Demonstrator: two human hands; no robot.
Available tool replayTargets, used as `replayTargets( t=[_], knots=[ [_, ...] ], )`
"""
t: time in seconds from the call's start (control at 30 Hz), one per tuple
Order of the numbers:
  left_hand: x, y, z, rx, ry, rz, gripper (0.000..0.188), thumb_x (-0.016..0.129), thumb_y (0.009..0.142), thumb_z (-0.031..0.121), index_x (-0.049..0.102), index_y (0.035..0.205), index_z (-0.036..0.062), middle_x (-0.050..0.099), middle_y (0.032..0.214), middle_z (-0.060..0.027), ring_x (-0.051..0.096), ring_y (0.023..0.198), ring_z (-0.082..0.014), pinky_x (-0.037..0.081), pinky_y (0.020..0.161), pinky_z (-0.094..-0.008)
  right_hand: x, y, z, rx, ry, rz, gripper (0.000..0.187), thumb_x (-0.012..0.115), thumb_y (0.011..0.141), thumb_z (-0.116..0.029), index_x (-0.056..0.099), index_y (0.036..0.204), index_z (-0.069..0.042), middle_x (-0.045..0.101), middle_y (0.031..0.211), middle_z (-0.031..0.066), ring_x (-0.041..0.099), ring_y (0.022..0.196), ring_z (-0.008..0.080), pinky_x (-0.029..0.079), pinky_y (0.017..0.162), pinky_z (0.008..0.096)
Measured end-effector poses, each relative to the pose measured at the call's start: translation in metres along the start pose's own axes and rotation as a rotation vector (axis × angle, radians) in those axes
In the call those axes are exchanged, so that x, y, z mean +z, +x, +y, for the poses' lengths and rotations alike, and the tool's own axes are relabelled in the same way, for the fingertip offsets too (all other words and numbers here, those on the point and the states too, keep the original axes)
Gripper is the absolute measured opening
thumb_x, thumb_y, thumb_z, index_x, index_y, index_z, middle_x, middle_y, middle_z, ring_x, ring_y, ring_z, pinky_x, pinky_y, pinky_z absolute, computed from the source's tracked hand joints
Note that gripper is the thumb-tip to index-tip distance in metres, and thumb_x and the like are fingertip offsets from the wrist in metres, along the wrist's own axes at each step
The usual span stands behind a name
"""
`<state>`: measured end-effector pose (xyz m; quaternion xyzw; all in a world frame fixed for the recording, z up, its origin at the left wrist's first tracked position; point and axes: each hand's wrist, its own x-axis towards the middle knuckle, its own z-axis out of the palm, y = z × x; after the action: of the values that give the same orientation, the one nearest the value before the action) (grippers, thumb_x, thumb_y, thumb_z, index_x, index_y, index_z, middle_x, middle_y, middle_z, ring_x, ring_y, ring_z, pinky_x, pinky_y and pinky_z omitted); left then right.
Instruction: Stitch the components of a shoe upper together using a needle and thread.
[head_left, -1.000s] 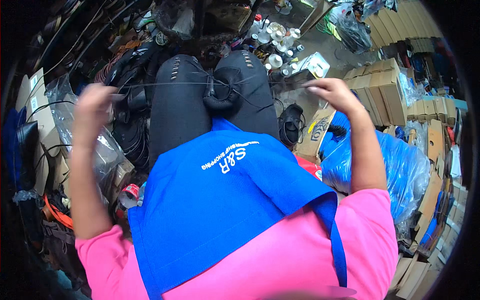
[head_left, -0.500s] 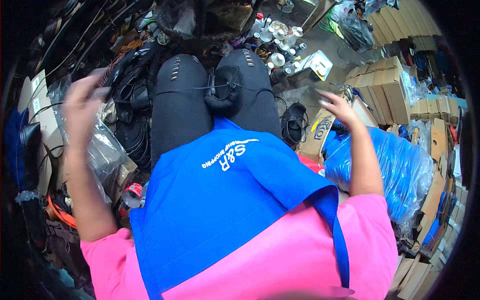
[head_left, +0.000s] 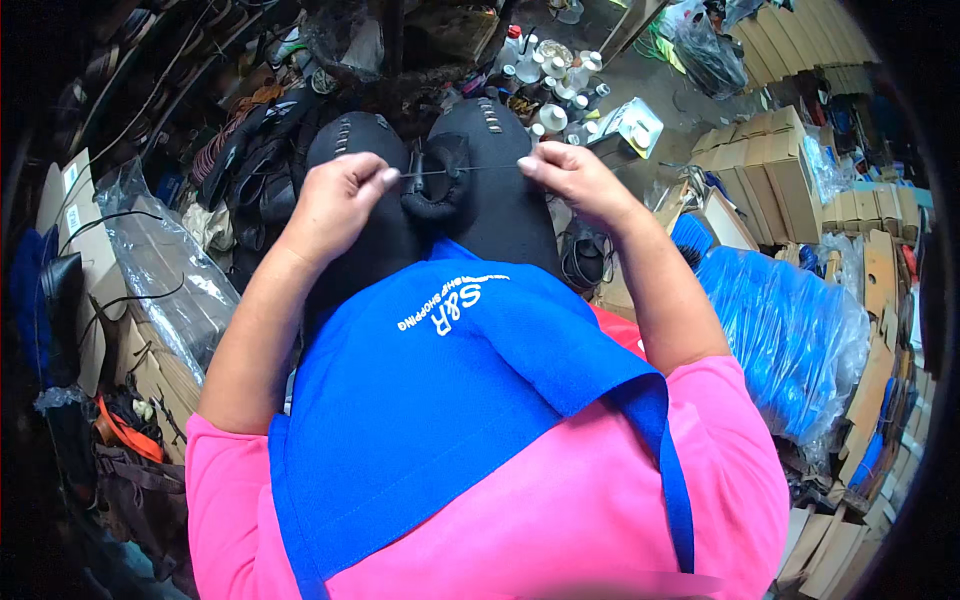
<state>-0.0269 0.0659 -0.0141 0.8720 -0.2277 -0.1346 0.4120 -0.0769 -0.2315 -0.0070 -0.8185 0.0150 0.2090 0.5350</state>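
Between my knees sits a black padded shoe-like piece [head_left: 435,200] with a round opening; its exact kind is hard to make out. A thin dark thread [head_left: 495,167] runs out from both its sides. My left hand [head_left: 340,198] is closed in a pinch on the thread, just left of the piece. On the other side, my right hand [head_left: 578,182] pinches the thread, its fingertips level with the opening. The thread looks fairly straight between the hands. Black trousers [head_left: 490,220] cover my knees, and a blue apron [head_left: 430,340] lies over my lap.
White bottles [head_left: 555,90] cluster on the floor ahead. Cardboard boxes [head_left: 760,170] and a plastic-wrapped blue bundle [head_left: 780,340] stand at right. At left are clear plastic sheeting [head_left: 165,260], cardboard [head_left: 75,200] and a pile of black shoes [head_left: 255,180].
Both hands have come inward from wide apart at either side, to close beside the black piece. The piece stays between my knees.
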Motion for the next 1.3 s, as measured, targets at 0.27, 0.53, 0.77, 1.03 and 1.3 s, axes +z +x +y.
replayTargets(
  t=[0.27, 0.53, 0.77, 1.03, 1.3],
  knots=[
    [0.001, 0.045, 0.026, 0.142, -0.132, -0.205, 0.033, 0.066, 0.081, 0.008, 0.062, 0.113, 0.0011, 0.063, 0.110, -0.0105, 0.058, 0.102, -0.0158, 0.045, 0.090, -0.0303, -0.009, 0.011, -0.026, -0.301, -0.344, 0.122, 0.023, 0.059, 0.086, -0.009, 0.066, 0.108, -0.007, 0.058, 0.091, 0.0015, 0.052, 0.080, 0.0091, 0.045, 0.071, 0.0245],
    [0.013, 0.073, 0.008, 0.063, -0.343, -0.488, 0.019, 0.070, 0.080, 0.010, 0.064, 0.094, 0.0003, 0.062, 0.083, -0.0015, 0.056, 0.080, -0.0106, 0.046, 0.074, -0.0253, 0.001, 0.031, -0.035, -0.480, -0.511, 0.058, 0.010, 0.068, 0.077, -0.006, 0.069, 0.087, -0.008, 0.059, 0.082, 0.0052, 0.060, 0.081, 0.0175, 0.048, 0.072, 0.0289],
    [0.023, 0.073, 0.002, -0.049, -0.620, -0.558, 0.022, 0.070, 0.080, 0.014, 0.066, 0.097, 0.0009, 0.063, 0.084, -0.0006, 0.056, 0.079, -0.0084, 0.045, 0.077, -0.0244, 0.014, 0.027, -0.018, -0.497, -0.399, 0.050, 0.013, 0.068, 0.077, -0.006, 0.070, 0.089, -0.010, 0.059, 0.083, 0.0047, 0.060, 0.082, 0.0179, 0.049, 0.073, 0.0289],
    [0.018, 0.071, 0.001, -0.011, -0.546, -0.632, 0.033, 0.067, 0.082, 0.016, 0.066, 0.110, -0.0002, 0.061, 0.088, -0.0016, 0.056, 0.088, -0.0120, 0.041, 0.085, -0.0254, 0.020, 0.010, -0.024, -0.512, -0.572, 0.114, 0.024, 0.065, 0.072, -0.001, 0.070, 0.092, -0.013, 0.059, 0.082, 0.0065, 0.059, 0.081, 0.0240, 0.050, 0.071, 0.0328],
    [0.017, 0.076, 0.007, 0.105, -0.326, -0.685, 0.033, 0.063, 0.085, 0.012, 0.063, 0.115, -0.0002, 0.064, 0.106, -0.0081, 0.059, 0.100, -0.0157, 0.043, 0.093, -0.0271, 0.017, 0.006, -0.055, -0.377, -0.898, -0.008, 0.023, 0.062, 0.075, -0.005, 0.070, 0.094, -0.014, 0.059, 0.086, 0.0108, 0.060, 0.085, 0.0300, 0.049, 0.074, 0.0392]
  ],
)
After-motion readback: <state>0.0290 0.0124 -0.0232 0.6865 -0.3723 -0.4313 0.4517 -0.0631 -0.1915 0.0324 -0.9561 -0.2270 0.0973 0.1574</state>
